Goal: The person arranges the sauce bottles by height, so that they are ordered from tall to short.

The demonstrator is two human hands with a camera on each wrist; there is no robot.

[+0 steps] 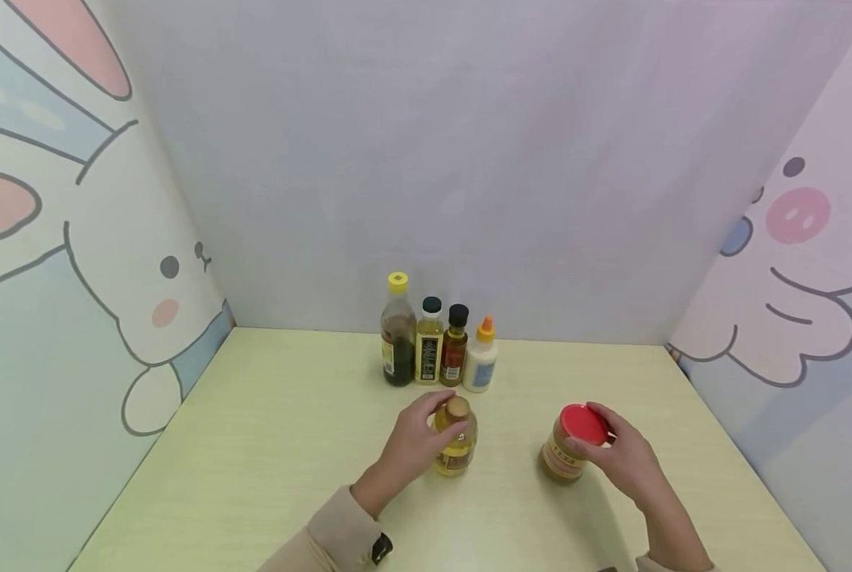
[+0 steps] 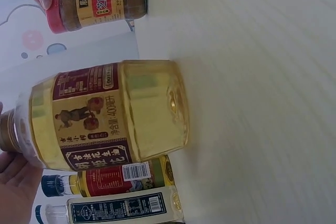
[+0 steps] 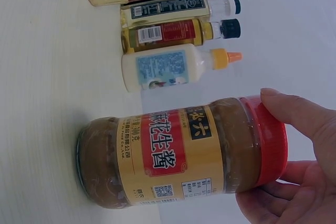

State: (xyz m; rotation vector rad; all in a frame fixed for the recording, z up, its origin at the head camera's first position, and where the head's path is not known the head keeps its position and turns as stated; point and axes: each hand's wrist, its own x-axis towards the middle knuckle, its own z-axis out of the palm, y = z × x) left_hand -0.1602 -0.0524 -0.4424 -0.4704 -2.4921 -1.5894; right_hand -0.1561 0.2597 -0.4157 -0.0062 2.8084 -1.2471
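Observation:
My left hand [image 1: 410, 446] grips a squat bottle of yellow oil [image 1: 457, 454] at its neck, thumb and fingers on either side of the brown cap [image 1: 458, 407]. The bottle's base is close over the tabletop, and its label faces the left wrist camera [image 2: 89, 114]. To the right, my right hand [image 1: 628, 459] holds a peanut butter jar [image 1: 563, 457] by its red lid [image 1: 584, 424]. Fingers and thumb lie around the lid's rim, as the right wrist view of the hand [image 3: 299, 166] shows. The jar's brown contents show behind a tan and red label [image 3: 168, 153].
Behind the oil bottle stand a dark sauce bottle with a yellow cap [image 1: 399, 342], a slim pale oil bottle [image 1: 429, 345], a dark-capped bottle with a red label [image 1: 455, 349] and a white bottle with an orange nozzle [image 1: 481, 361]. A grey backdrop [image 1: 455, 199] closes off the table [image 1: 269, 413].

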